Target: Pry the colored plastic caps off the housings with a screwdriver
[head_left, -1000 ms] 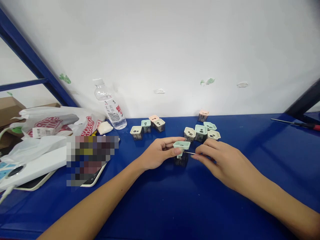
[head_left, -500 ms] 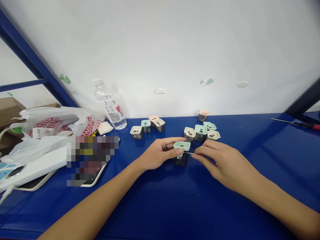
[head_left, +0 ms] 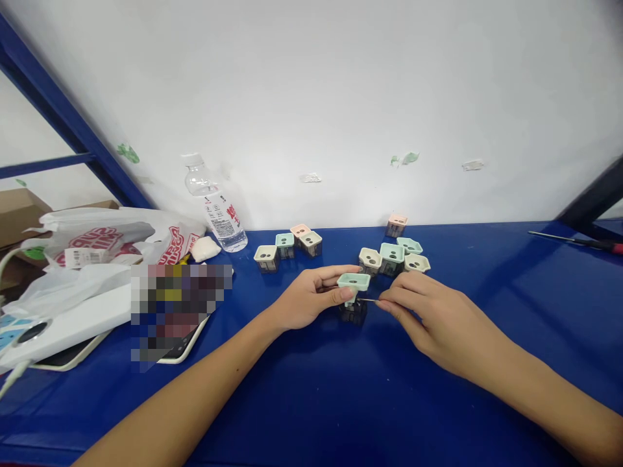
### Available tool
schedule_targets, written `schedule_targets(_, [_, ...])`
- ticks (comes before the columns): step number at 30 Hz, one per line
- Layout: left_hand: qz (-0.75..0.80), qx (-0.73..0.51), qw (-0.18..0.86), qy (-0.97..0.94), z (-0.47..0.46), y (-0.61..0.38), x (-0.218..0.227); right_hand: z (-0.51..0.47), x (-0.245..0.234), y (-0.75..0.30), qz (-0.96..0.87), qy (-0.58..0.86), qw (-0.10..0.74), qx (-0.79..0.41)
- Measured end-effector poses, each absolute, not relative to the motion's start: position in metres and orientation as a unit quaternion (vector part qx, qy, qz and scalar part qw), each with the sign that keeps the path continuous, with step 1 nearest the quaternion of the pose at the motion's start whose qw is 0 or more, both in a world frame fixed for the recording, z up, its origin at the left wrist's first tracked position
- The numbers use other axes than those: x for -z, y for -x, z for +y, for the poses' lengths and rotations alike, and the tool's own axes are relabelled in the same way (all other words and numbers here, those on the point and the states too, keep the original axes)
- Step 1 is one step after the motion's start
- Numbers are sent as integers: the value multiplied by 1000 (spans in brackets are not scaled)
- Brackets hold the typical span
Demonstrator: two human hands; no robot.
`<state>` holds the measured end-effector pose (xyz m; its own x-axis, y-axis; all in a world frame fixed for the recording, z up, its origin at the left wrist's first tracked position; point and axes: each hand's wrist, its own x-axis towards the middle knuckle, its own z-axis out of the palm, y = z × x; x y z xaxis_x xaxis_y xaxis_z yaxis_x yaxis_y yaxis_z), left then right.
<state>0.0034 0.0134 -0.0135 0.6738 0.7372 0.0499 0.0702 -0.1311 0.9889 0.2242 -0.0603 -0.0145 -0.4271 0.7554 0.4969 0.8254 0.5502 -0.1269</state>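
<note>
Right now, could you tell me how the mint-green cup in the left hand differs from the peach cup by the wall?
The mint-green cup is held by the left hand, while the peach cup stands on the blue table. The peach cup is also farther back. Both have square rims.

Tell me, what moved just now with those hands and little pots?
The right hand slid a tiny bit rightward, its fingers still pinching the thin metal pin. The left hand still holds the mint-green square pot. The other pots stayed put on the blue table.
</note>
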Motion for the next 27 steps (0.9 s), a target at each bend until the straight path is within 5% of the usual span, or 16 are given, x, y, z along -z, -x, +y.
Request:
schedule_targets(14, [263,-301,620,-675,14,-2,15,-59,12,-229,-857,427,242,160])
schedule_targets(27, [270,-362,575,-682,10,3,4,-59,-4,-238,-810,480,337,1])
